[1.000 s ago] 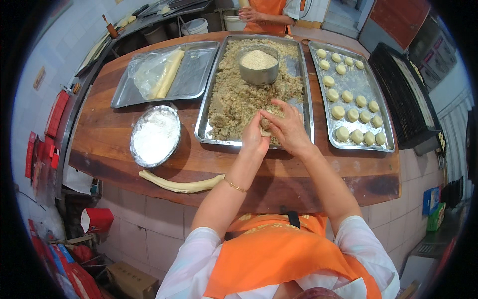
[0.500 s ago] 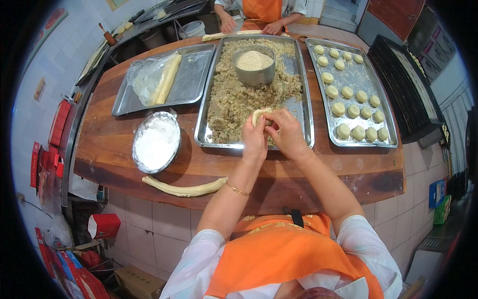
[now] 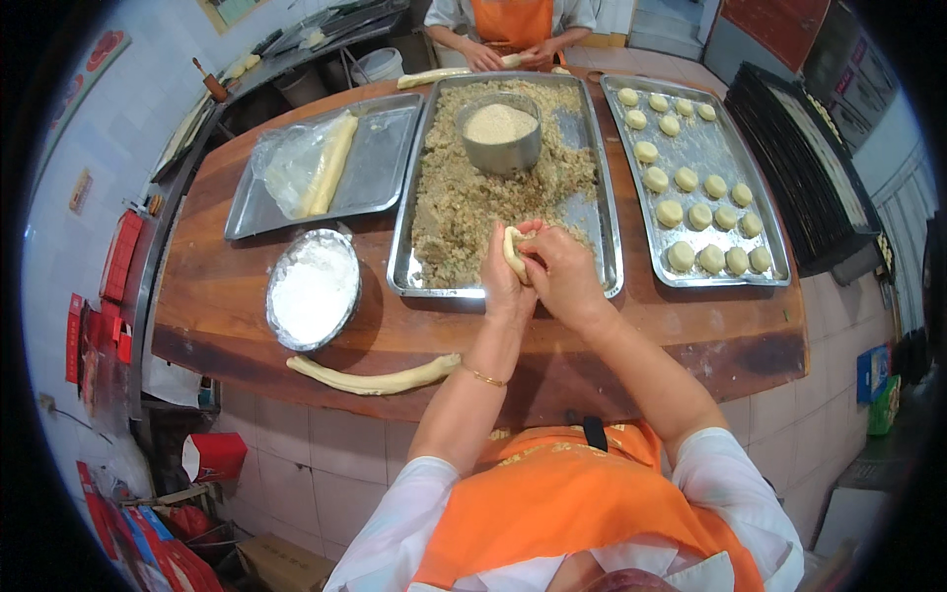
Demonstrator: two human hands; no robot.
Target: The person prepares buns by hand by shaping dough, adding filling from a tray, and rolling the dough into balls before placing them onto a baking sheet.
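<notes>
A small piece of pale dough (image 3: 513,254) sits in my left hand (image 3: 504,278), whose fingers curl round it. The fingers of my right hand (image 3: 562,274) press on the dough's right side; its inner face is hidden by them. Both hands are over the near edge of a metal tray (image 3: 397,259) heaped with crumbly brown filling (image 3: 456,212). A round metal bowl (image 3: 501,156) of fine pale crumbs stands in that filling. By my left forearm a long dough rope (image 3: 370,379) lies along the table's front edge.
On the right, a tray (image 3: 715,158) holds several round dough pieces. To the left stand a bowl of white flour (image 3: 314,291) and a tray (image 3: 380,148) with bagged dough. Across the wooden table (image 3: 212,296), a co-worker's hands (image 3: 513,54) hold dough.
My hands have dipped slightly, and the dough between them has turned, with more of its edge showing. Across the table, the co-worker's hands have come together on a piece of dough.
</notes>
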